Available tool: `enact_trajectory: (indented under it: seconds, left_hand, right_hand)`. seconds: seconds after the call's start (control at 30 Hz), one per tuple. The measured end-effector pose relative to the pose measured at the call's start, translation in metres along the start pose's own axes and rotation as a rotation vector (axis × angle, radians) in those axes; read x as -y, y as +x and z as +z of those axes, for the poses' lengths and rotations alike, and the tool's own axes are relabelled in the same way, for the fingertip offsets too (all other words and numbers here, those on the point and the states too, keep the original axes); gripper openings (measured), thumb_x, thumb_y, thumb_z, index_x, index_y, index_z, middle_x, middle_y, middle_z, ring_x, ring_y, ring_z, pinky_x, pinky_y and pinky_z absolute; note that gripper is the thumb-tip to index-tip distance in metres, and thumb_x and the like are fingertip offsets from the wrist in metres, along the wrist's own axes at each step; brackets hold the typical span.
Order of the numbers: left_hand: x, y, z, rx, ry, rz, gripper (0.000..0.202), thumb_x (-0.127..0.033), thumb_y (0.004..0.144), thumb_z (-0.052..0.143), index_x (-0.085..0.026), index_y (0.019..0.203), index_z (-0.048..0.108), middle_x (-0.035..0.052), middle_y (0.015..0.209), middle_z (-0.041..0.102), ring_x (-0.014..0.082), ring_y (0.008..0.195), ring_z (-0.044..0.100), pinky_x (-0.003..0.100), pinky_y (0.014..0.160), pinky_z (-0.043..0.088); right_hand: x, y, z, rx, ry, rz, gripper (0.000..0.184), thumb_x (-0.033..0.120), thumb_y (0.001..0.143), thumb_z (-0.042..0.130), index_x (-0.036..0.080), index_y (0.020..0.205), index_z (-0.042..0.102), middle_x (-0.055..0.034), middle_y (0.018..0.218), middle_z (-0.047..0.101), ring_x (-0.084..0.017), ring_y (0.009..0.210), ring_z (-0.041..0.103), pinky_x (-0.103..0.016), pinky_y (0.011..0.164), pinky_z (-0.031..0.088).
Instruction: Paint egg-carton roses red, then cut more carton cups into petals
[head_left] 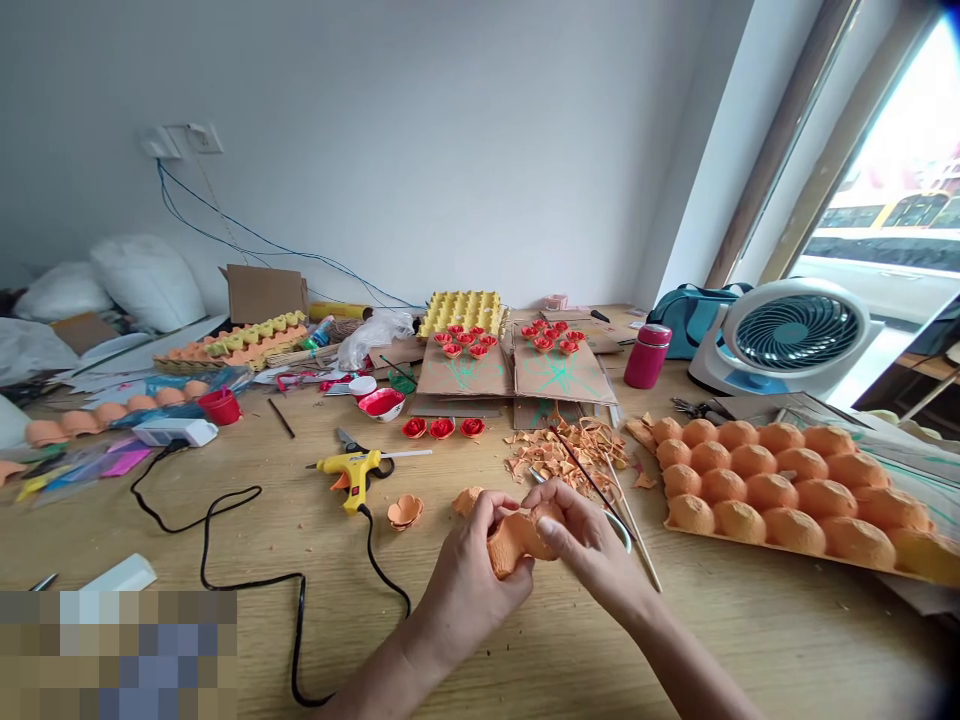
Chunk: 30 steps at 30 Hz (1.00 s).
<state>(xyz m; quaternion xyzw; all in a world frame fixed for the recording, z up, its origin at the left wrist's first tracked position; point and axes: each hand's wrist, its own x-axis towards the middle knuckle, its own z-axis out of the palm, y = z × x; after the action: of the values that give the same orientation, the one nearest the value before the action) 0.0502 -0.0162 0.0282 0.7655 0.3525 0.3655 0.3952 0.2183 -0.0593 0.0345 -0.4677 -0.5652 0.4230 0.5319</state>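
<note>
Both hands (525,550) round orange egg-carton cup (514,540), above wood table (750,630) w/ scraps (562,455)

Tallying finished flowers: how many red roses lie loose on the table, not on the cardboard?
3, in a row before the left cardboard panel: left rose, middle rose, right rose. Clutter may hide others.

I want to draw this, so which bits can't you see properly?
Head view: orange piece, mostly covered by the left hand and right hand.
Head view: bottom-left corner, blurred into squares.
Head view: egg tray, far end cut off by the right edge.
</note>
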Motion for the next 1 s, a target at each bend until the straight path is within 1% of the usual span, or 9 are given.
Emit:
enact_trajectory:
  seconds: [0.13, 0.2, 0.27, 0.43, 0.63, 0.73, 0.87, 0.93, 1.0]
  left_hand:
    - [-0.006, -0.007, 0.005, 0.021, 0.119, 0.025, 0.046, -0.009, 0.072, 0.064, -0.025, 0.112, 0.05, 0.0047, 0.101, 0.072, 0.0225, 0.085, 0.072, 0.033, 0.075, 0.056]
    - [-0.011, -0.01, 0.008, 0.044, 0.142, 0.056, 0.046, -0.009, 0.071, 0.064, -0.026, 0.111, 0.05, 0.004, 0.101, 0.072, 0.0225, 0.085, 0.072, 0.033, 0.075, 0.056]
    - [-0.016, -0.013, 0.01, 0.056, 0.158, 0.09, 0.046, -0.008, 0.068, 0.064, -0.026, 0.108, 0.049, 0.0032, 0.1, 0.072, 0.0225, 0.086, 0.071, 0.033, 0.077, 0.056]
    - [-0.02, -0.018, 0.012, 0.102, 0.131, 0.138, 0.047, -0.008, 0.067, 0.063, -0.027, 0.107, 0.047, 0.0011, 0.095, 0.069, 0.0202, 0.081, 0.068, 0.03, 0.075, 0.054]
    - [-0.025, -0.021, 0.008, 0.191, -0.044, 0.146, 0.053, -0.005, 0.061, 0.063, -0.027, 0.107, 0.049, -0.0009, 0.089, 0.065, 0.0172, 0.075, 0.064, 0.026, 0.071, 0.052]
    - [-0.038, -0.022, 0.002, 0.336, -0.246, 0.088, 0.05, -0.006, 0.06, 0.061, -0.026, 0.104, 0.05, -0.0018, 0.083, 0.063, 0.0166, 0.073, 0.063, 0.026, 0.07, 0.051]
    - [-0.051, -0.022, -0.006, 0.627, -0.522, -0.088, 0.043, -0.01, 0.064, 0.062, -0.027, 0.103, 0.051, -0.0028, 0.079, 0.063, 0.0136, 0.069, 0.06, 0.024, 0.068, 0.049]
    - [-0.045, -0.02, -0.011, 0.612, -0.558, -0.13, 0.045, -0.011, 0.065, 0.063, -0.027, 0.106, 0.053, -0.003, 0.08, 0.063, 0.0125, 0.068, 0.059, 0.023, 0.066, 0.048]
    - [-0.032, -0.012, -0.02, 0.467, -0.552, -0.137, 0.046, -0.015, 0.069, 0.065, -0.026, 0.113, 0.055, -0.0011, 0.085, 0.063, 0.0131, 0.07, 0.059, 0.023, 0.064, 0.049]
  right_hand:
    - [-0.005, 0.001, 0.01, -0.172, 0.222, 0.147, 0.05, 0.068, 0.08, 0.07, 0.02, 0.076, 0.057, 0.0039, 0.065, 0.048, -0.011, 0.057, 0.038, -0.022, 0.051, 0.028]
    - [-0.008, 0.003, 0.012, -0.257, 0.294, 0.178, 0.053, 0.068, 0.076, 0.073, 0.019, 0.065, 0.054, 0.0049, 0.06, 0.042, -0.01, 0.055, 0.034, -0.022, 0.051, 0.026]
    - [-0.009, 0.004, 0.011, -0.279, 0.346, 0.188, 0.056, 0.068, 0.075, 0.074, 0.019, 0.059, 0.052, 0.005, 0.058, 0.04, -0.01, 0.054, 0.033, -0.023, 0.052, 0.027]
    - [-0.009, 0.005, 0.005, -0.201, 0.479, 0.241, 0.055, 0.062, 0.075, 0.076, 0.02, 0.055, 0.047, 0.0053, 0.056, 0.038, -0.009, 0.052, 0.032, -0.023, 0.05, 0.029]
    - [-0.014, 0.002, 0.002, 0.021, 0.643, 0.31, 0.058, 0.063, 0.079, 0.07, 0.022, 0.056, 0.038, 0.0072, 0.051, 0.034, -0.008, 0.048, 0.033, -0.021, 0.05, 0.034]
    - [-0.019, 0.001, -0.004, 0.162, 0.672, 0.351, 0.062, 0.071, 0.08, 0.064, 0.023, 0.054, 0.034, 0.0075, 0.043, 0.033, -0.008, 0.041, 0.033, -0.02, 0.044, 0.033]
    - [-0.019, 0.002, -0.014, 0.264, 0.663, 0.37, 0.064, 0.08, 0.076, 0.061, 0.025, 0.054, 0.037, 0.0112, 0.036, 0.023, -0.006, 0.031, 0.018, -0.019, 0.033, 0.019]
    - [-0.014, 0.003, -0.018, 0.204, 0.654, 0.33, 0.062, 0.079, 0.075, 0.062, 0.025, 0.057, 0.037, 0.0117, 0.04, 0.022, -0.006, 0.033, 0.017, -0.019, 0.033, 0.019]
    - [-0.008, 0.007, -0.02, 0.091, 0.642, 0.269, 0.058, 0.075, 0.077, 0.063, 0.026, 0.061, 0.037, 0.0112, 0.044, 0.023, -0.007, 0.035, 0.02, -0.021, 0.035, 0.022]
